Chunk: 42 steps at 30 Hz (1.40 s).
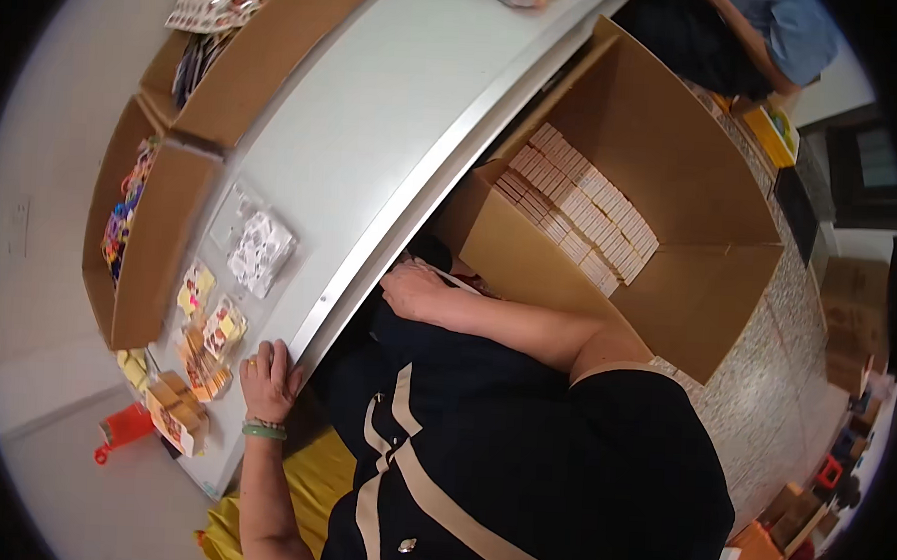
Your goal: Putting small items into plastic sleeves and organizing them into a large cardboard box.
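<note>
Ideally, the left hand (271,380) acts as a light brace on the white table (365,136) while the right hand (415,293) works loosely, clear of the metal rim (408,213). The left fingers bend over the tabletop, grasping nothing visible; the right fingertips are hidden, so I cannot tell whether they grip anything. A pale strip (459,282), too unclear to identify, lies just beside the right hand, toward two o'clock. Farther that way stands the carton (539,269); from the left hand, a clear packet (262,252) sits at twelve.
</note>
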Available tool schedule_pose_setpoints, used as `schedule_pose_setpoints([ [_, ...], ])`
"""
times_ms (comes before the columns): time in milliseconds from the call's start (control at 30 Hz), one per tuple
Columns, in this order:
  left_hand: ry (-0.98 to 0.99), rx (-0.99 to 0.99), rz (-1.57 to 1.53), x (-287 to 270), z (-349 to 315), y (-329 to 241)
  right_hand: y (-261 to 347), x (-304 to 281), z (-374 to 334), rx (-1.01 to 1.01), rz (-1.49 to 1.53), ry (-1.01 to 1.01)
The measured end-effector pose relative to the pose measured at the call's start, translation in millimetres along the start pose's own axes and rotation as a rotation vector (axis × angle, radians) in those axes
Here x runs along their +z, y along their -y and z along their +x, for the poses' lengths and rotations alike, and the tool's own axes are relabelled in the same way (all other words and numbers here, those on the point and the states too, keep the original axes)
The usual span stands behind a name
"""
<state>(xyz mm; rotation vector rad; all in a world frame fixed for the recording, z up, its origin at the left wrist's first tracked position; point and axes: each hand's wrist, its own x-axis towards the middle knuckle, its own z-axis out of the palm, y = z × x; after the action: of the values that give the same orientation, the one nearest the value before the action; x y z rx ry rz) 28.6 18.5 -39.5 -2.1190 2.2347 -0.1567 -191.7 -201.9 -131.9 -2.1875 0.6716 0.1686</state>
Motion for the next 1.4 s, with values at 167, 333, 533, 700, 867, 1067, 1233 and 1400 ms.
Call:
schedule_pose_setpoints([
  [167,-0.019,-0.015,-0.060,-5,2,0,3,13,-10,-0.111,-0.206,-0.285],
  [333,-0.023,-0.096,-0.117,-6,-1,1,4,1,-17,-0.080,-0.201,-0.180],
  [533,-0.001,-0.131,-0.136,-1,-1,3,5,-9,-38,-0.047,-0.188,-0.121],
  [700,-0.037,-0.121,-0.123,1,-3,7,-14,-8,-40,-0.052,-0.012,-0.129],
  [867,0.005,-0.157,-0.087,-2,-10,2,-8,-26,-31,-0.021,-0.037,0.058],
  [1067,0.008,-0.091,-0.203,-12,15,8,17,-90,-49,-0.151,-0.058,0.283],
  [1233,-0.130,-0.181,-0.345,-10,-8,17,95,-122,-12,-0.297,0.166,0.496],
  [1400,-0.245,-0.319,-0.286,-6,-13,11,148,-96,35,-0.340,0.321,0.239],
])
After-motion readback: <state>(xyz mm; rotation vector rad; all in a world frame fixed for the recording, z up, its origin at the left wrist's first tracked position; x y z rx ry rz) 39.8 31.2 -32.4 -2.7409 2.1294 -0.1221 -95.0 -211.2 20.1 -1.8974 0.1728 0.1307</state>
